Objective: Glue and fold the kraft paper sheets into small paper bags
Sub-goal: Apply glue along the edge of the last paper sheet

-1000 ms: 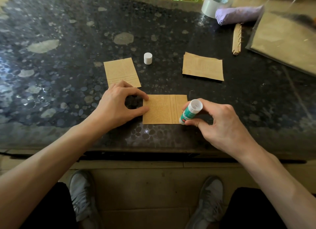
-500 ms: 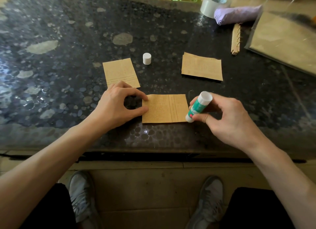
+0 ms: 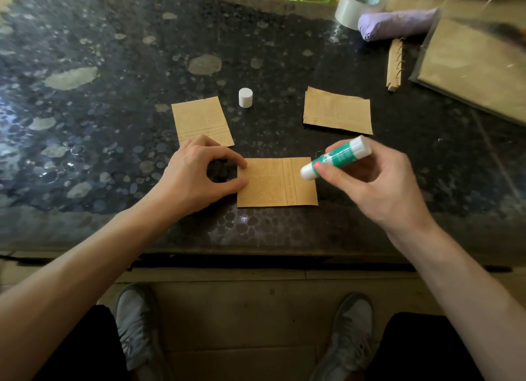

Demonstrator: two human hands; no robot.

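Note:
A folded kraft paper sheet lies flat near the table's front edge. My left hand holds its left edge down with index fingertip and thumb. My right hand grips a green and white glue stick, tilted with its tip low and left, over the sheet's right part. Whether the tip touches the paper I cannot tell. The stick's white cap stands farther back. A second kraft piece lies behind my left hand, and a third kraft piece lies back right.
The dark speckled table carries a roll of tape, a purple bundle, a narrow folded kraft strip and a large clear-wrapped kraft stack at the back right. My shoes show below the table edge.
My right hand has swung the glue stick up and tilted it flatter, its tip going from the sheet's lower right edge to over the upper right part. My left hand has stayed put.

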